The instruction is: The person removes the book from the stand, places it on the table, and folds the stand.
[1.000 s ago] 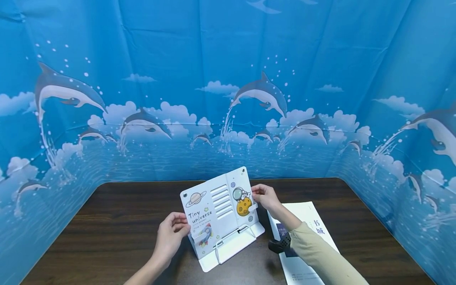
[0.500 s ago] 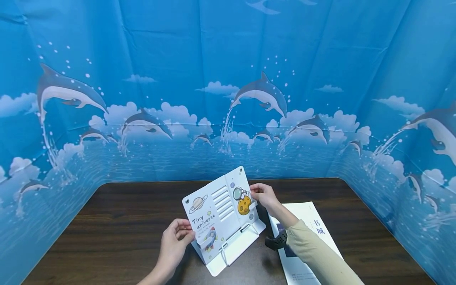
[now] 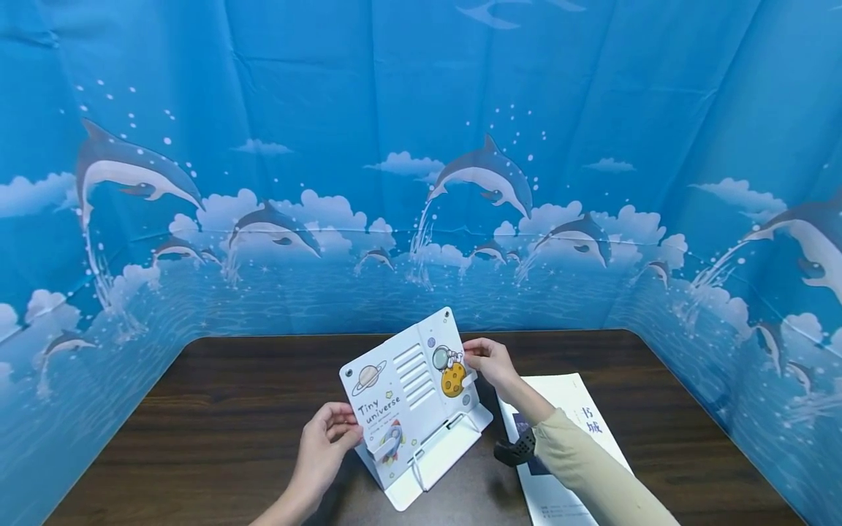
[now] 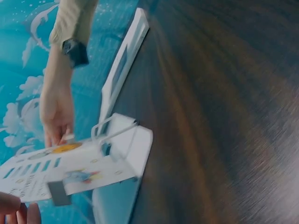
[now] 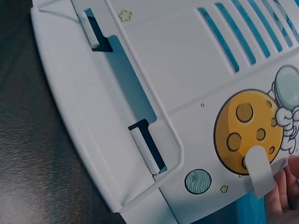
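Observation:
A white book stand printed with a ringed planet, a rocket, an astronaut and "Tiny universe" leans back at the middle of the table. Its left side is turned nearer me. My left hand pinches the panel's left edge between thumb and fingers. On the opposite edge, near the astronaut, my right hand grips the panel. Slots pierce the middle of the panel, and a wire page holder spans the lower ledge, clear in the right wrist view. A white clip juts out beside the right fingers.
A white book lies on the dark wooden table to the right, partly under my right forearm. A black band is on the right wrist. A blue dolphin-print curtain surrounds the table's back and sides.
The book stand has turned, its left side swinging toward me and a little to the right. My left hand has moved with it; the right hand has stayed nearly in place.

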A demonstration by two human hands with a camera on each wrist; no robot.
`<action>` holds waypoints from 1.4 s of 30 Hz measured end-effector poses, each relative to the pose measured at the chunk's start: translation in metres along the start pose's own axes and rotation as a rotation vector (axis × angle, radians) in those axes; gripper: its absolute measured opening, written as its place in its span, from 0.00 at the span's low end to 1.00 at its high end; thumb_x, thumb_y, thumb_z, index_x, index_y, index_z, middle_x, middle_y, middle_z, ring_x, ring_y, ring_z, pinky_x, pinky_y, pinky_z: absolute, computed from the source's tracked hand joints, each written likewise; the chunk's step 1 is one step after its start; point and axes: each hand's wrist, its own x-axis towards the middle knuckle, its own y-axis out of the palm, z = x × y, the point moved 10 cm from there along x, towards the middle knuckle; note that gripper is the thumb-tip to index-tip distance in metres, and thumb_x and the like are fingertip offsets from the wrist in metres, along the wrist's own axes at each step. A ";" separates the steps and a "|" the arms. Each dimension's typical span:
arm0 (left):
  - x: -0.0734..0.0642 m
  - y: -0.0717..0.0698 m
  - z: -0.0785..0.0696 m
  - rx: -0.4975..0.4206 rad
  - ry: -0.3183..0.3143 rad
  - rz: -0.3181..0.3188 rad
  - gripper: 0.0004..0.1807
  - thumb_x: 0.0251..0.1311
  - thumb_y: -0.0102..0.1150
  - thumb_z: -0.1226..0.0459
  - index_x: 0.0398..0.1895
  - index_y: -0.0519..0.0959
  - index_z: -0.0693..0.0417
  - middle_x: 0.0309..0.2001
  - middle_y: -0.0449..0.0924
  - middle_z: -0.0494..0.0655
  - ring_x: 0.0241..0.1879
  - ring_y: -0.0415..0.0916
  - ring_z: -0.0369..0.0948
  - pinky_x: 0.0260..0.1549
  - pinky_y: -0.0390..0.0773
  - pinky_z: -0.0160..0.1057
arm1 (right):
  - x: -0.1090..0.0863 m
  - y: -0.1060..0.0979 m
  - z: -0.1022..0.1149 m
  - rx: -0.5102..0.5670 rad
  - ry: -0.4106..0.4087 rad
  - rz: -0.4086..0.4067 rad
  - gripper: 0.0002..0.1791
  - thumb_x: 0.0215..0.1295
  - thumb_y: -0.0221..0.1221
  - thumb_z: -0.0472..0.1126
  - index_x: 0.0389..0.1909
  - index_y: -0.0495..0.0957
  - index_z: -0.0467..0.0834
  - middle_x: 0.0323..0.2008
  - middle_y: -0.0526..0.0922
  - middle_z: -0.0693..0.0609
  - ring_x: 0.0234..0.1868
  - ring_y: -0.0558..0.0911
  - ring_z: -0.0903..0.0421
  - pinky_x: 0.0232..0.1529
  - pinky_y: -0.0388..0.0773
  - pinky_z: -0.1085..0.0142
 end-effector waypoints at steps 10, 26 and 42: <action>0.026 -0.025 -0.044 0.095 0.095 0.008 0.17 0.53 0.59 0.72 0.47 0.71 0.63 0.42 0.74 0.56 0.35 0.74 0.33 0.34 0.74 0.26 | -0.032 -0.011 0.007 0.003 -0.038 -0.038 0.14 0.56 0.56 0.30 0.44 0.75 0.31 0.32 0.77 0.46 0.33 0.75 0.56 0.43 0.77 0.55; 0.043 -0.019 -0.054 0.141 0.187 0.086 0.14 0.55 0.58 0.69 0.46 0.75 0.60 0.40 0.77 0.53 0.36 0.74 0.34 0.35 0.72 0.28 | -0.093 0.018 -0.024 0.020 0.065 0.102 0.18 0.53 0.61 0.37 0.41 0.71 0.29 0.27 0.76 0.50 0.28 0.77 0.59 0.31 0.79 0.63; 0.041 -0.018 -0.052 0.143 0.178 0.090 0.12 0.57 0.57 0.67 0.43 0.77 0.62 0.39 0.78 0.53 0.35 0.75 0.35 0.33 0.75 0.29 | -0.111 0.050 -0.045 0.096 0.076 0.129 0.19 0.49 0.61 0.32 0.42 0.71 0.26 0.27 0.78 0.50 0.26 0.77 0.63 0.30 0.79 0.67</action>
